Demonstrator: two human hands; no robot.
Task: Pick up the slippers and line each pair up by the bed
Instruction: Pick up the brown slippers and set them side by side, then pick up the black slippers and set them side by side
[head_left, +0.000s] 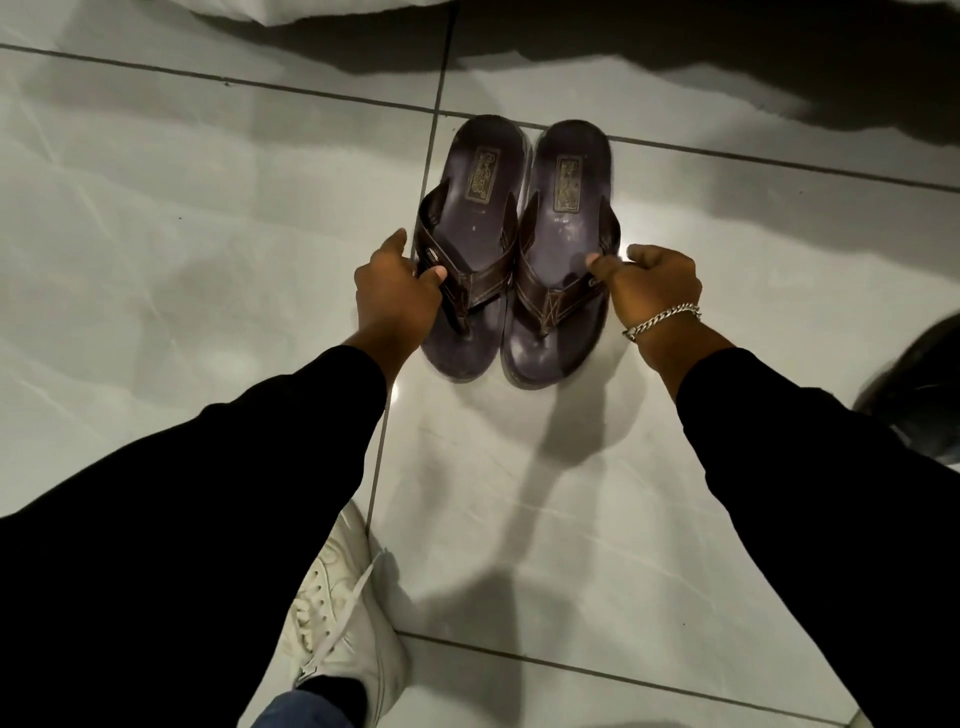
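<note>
While you crouch over the tiled floor (208, 218), two dark brown slippers sit side by side at the centre of the frame, forming one pair: the left slipper (470, 244) and the right slipper (563, 249) touch along their inner edges, toes toward the bottom of the frame, heels toward the top. Each has a thong strap with pale stitching and one rectangular gold label on the footbed; the label text is too small to read. Your left hand (397, 291) is closed on the outer strap of the left slipper, thumb over the strap. Your right hand (649, 286), wearing one silver chain bracelet (662, 319), pinches the outer strap of the right slipper; the fingers are curled under and hidden. Both hands are apart, one per slipper. White bedding (322, 10) is cut off at the top edge. One white sneaker (343, 613) shows at lower centre. One dark blurred object (919, 384) at the right edge cannot be identified.
</note>
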